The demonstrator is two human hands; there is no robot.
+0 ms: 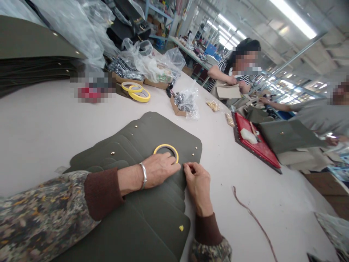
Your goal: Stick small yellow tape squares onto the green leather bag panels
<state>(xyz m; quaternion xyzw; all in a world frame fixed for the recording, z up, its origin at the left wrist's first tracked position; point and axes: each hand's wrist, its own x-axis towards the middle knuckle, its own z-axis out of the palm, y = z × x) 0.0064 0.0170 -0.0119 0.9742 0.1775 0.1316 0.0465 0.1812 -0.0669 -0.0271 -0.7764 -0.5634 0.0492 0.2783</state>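
Observation:
Overlapping dark olive panels (152,127) with small gold studs lie fanned out on the table in front of me. My left hand (159,169) rests over them, its fingers curled on the near side of a roll of yellow tape (176,151). Close by, at the panels' right edge, my right hand (198,182) has thumb and forefinger pinched together; whatever is between them is too small to make out. A yellow scrap (181,228) sits on a lower panel, near its corner.
Two yellow tape rolls (140,95) lie farther back beside plastic bags (149,65) and a small box of metal parts (178,108). Stacked olive panels (35,62) stand at left. A red tray (256,145) and a brown cord (253,214) are at right. Two people work beyond.

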